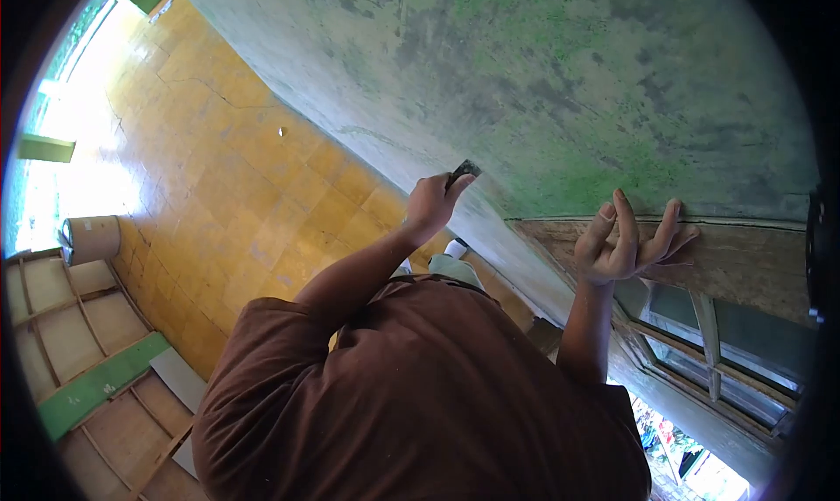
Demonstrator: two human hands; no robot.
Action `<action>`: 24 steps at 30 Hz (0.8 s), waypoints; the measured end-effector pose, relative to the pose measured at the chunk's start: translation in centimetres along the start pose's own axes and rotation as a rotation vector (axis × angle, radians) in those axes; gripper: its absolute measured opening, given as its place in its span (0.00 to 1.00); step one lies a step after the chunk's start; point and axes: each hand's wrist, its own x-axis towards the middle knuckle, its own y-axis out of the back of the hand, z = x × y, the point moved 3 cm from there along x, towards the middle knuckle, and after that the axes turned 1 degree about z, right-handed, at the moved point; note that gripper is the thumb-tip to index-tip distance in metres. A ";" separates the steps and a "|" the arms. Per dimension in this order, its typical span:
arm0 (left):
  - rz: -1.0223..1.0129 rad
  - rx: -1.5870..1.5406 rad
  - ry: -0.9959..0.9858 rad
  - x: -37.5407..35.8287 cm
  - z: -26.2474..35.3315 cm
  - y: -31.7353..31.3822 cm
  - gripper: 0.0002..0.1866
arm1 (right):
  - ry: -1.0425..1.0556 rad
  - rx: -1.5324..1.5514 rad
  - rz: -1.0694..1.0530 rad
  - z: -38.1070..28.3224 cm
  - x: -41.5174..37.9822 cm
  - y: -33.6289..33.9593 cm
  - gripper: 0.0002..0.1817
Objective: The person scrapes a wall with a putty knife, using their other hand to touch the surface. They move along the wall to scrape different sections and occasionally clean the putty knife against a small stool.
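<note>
My left hand (430, 207) is closed round a small dark block (462, 174), whose far end meets the worn green-and-grey wall (542, 90). Over on the right, my right hand (626, 245) has its fingers spread and partly bent, holding nothing. Its fingertips lie at the bare wooden beam (735, 260) along the wall's edge, and one or two reach onto the green paint. Dark smudges and patchy green paint cover the wall between and above both hands.
Yellow tiles make up the floor (236, 151), with a small white bit (282, 132) on it. A round container (92, 239) and wooden panels (48, 295) stand at the left. Below the beam is a framed window (709, 335).
</note>
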 end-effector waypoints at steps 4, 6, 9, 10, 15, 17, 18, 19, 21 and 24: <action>-0.082 0.100 -0.019 -2.3 -1.7 0.4 0.31 | 0.015 -0.050 0.001 -0.1 0.1 0.0 0.11; -0.092 0.166 0.053 -3.2 -3.7 0.2 0.30 | 0.028 0.008 0.001 0.2 0.0 0.0 0.11; -0.021 0.059 0.027 -0.6 -0.5 -0.5 0.30 | 0.021 0.005 -0.007 0.1 -0.1 0.0 0.11; -0.021 0.058 0.032 -0.4 0.7 -0.2 0.30 | 0.022 0.008 -0.011 -0.2 -0.1 0.2 0.11; -0.056 0.123 0.005 -0.6 -1.1 0.7 0.31 | 0.029 -0.054 -0.009 -0.1 -0.1 0.1 0.10; -0.076 0.173 0.049 -2.0 -4.7 0.6 0.31 | 0.031 -0.028 0.003 0.0 0.0 0.0 0.10; -0.097 0.221 0.094 -2.5 -4.7 1.0 0.31 | 0.033 -0.001 0.013 0.1 0.0 0.0 0.10; -0.099 0.210 0.120 -2.7 -4.4 1.0 0.31 | 0.034 -0.003 0.014 0.1 0.0 0.1 0.10; -0.056 0.154 0.082 -0.6 -1.2 -0.5 0.32 | 0.017 -0.041 -0.019 -0.1 -0.1 0.2 0.10; -0.027 0.060 0.080 -0.7 1.6 -0.1 0.32 | 0.006 -0.075 -0.007 -0.4 0.0 0.1 0.10</action>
